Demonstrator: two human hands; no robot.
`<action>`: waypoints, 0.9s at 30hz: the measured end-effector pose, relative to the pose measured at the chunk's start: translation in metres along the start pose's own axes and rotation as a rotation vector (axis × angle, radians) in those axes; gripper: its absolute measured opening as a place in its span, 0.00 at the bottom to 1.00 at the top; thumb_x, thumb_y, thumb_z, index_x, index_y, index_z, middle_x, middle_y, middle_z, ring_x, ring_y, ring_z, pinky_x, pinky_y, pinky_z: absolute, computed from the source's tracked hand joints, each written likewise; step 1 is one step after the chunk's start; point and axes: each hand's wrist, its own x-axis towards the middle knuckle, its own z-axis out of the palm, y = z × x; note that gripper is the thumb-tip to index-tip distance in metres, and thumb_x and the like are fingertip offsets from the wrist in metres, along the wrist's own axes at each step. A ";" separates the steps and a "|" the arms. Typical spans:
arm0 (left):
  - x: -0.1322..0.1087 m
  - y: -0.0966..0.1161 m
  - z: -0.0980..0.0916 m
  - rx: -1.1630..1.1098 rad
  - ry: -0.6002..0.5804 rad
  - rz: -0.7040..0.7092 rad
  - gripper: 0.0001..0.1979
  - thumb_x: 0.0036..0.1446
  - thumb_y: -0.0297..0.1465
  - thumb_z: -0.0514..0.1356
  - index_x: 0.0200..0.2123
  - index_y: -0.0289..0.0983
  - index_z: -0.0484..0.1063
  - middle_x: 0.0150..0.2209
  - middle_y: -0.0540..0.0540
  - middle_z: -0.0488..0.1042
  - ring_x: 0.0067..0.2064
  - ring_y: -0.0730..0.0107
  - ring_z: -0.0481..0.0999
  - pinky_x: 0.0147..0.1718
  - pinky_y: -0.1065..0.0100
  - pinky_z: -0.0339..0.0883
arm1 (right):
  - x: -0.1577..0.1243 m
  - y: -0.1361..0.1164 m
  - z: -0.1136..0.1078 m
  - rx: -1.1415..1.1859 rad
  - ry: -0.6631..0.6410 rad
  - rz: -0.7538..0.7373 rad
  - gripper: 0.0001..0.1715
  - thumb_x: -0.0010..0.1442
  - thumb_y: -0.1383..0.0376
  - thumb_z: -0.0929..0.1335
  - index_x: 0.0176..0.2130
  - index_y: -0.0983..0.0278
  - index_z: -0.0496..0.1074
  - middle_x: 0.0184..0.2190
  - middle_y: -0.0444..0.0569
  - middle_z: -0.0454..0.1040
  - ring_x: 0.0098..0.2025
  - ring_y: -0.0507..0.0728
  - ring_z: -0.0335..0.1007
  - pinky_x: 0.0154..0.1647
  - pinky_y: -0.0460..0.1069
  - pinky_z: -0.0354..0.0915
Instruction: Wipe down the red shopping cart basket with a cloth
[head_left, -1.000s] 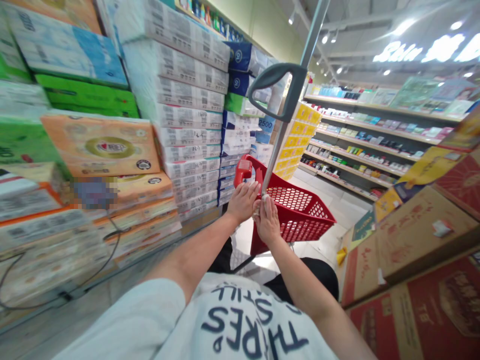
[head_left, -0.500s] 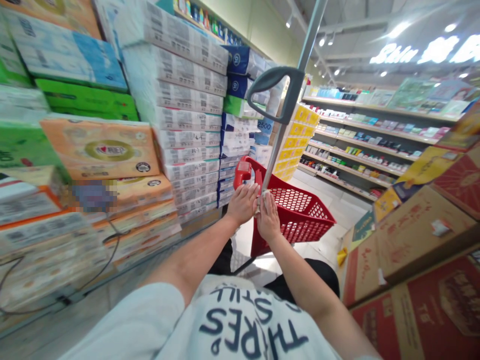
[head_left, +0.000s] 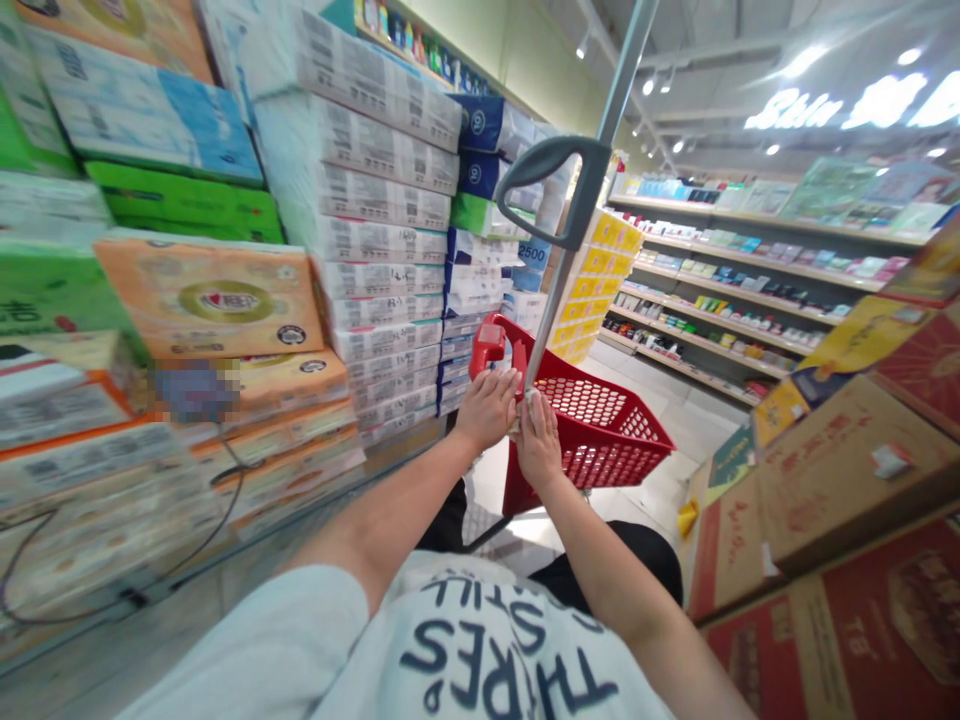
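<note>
A red plastic shopping basket [head_left: 600,432] stands on the shop floor ahead of me, with a grey pull handle [head_left: 559,190] on a metal pole rising from its near rim. My left hand [head_left: 486,408] rests at the base of that pole, fingers curled against it. My right hand [head_left: 537,440] presses against the pole's base from the right, holding a small white thing that I cannot make out. The two hands touch each other.
Tall stacks of tissue packs [head_left: 375,240] fill the left side. Red cardboard boxes [head_left: 847,560] are piled at the right. Shelves of goods [head_left: 720,300] line the far right of the aisle. A black cable [head_left: 187,550] trails low on the left.
The view has shifted slightly. Both hands stay at the pole's base, almost unmoved.
</note>
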 end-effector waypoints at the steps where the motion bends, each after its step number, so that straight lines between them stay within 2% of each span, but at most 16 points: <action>1: 0.000 0.000 0.000 0.002 0.004 -0.003 0.24 0.63 0.31 0.49 0.61 0.33 0.61 0.61 0.44 0.65 0.62 0.56 0.62 0.62 0.55 0.51 | 0.002 -0.001 0.000 0.003 -0.001 0.021 0.33 0.66 0.67 0.60 0.67 0.64 0.48 0.68 0.57 0.46 0.70 0.61 0.37 0.67 0.62 0.48; 5: -0.002 0.001 0.000 0.003 0.021 0.002 0.24 0.63 0.32 0.49 0.61 0.34 0.62 0.61 0.44 0.65 0.61 0.56 0.62 0.62 0.55 0.51 | 0.007 -0.004 -0.002 0.031 0.013 0.058 0.33 0.66 0.67 0.59 0.67 0.66 0.47 0.69 0.58 0.44 0.70 0.62 0.36 0.67 0.62 0.49; 10: -0.002 0.001 -0.001 -0.007 0.024 0.012 0.24 0.62 0.31 0.49 0.61 0.35 0.61 0.60 0.43 0.66 0.61 0.57 0.63 0.61 0.55 0.51 | 0.000 -0.002 -0.002 0.027 0.039 0.021 0.32 0.65 0.69 0.59 0.66 0.67 0.50 0.67 0.59 0.48 0.70 0.61 0.36 0.67 0.61 0.50; 15: 0.001 0.000 -0.001 -0.005 0.026 -0.005 0.24 0.62 0.31 0.50 0.61 0.34 0.62 0.60 0.42 0.66 0.61 0.57 0.63 0.61 0.55 0.52 | 0.005 -0.003 -0.008 0.053 0.003 0.086 0.35 0.65 0.65 0.60 0.67 0.70 0.48 0.66 0.62 0.51 0.69 0.62 0.41 0.66 0.62 0.49; 19: 0.000 0.000 0.000 -0.002 0.031 0.012 0.24 0.63 0.30 0.49 0.61 0.33 0.61 0.61 0.44 0.65 0.61 0.57 0.63 0.61 0.56 0.52 | 0.002 -0.001 -0.007 0.052 0.038 0.100 0.34 0.65 0.66 0.58 0.67 0.70 0.47 0.66 0.63 0.52 0.69 0.63 0.40 0.65 0.63 0.51; 24: -0.001 0.000 0.002 -0.011 0.026 0.003 0.24 0.62 0.30 0.50 0.62 0.35 0.61 0.60 0.43 0.66 0.60 0.58 0.64 0.61 0.55 0.52 | 0.020 0.001 -0.001 0.122 0.049 0.288 0.34 0.63 0.68 0.57 0.66 0.72 0.49 0.60 0.64 0.62 0.64 0.63 0.55 0.62 0.63 0.55; 27: 0.000 -0.001 0.003 -0.012 0.020 0.002 0.24 0.62 0.30 0.49 0.62 0.34 0.60 0.60 0.44 0.66 0.61 0.58 0.63 0.62 0.55 0.52 | 0.022 0.002 -0.001 0.136 0.064 0.273 0.34 0.61 0.70 0.57 0.66 0.71 0.50 0.60 0.63 0.62 0.63 0.63 0.55 0.61 0.63 0.57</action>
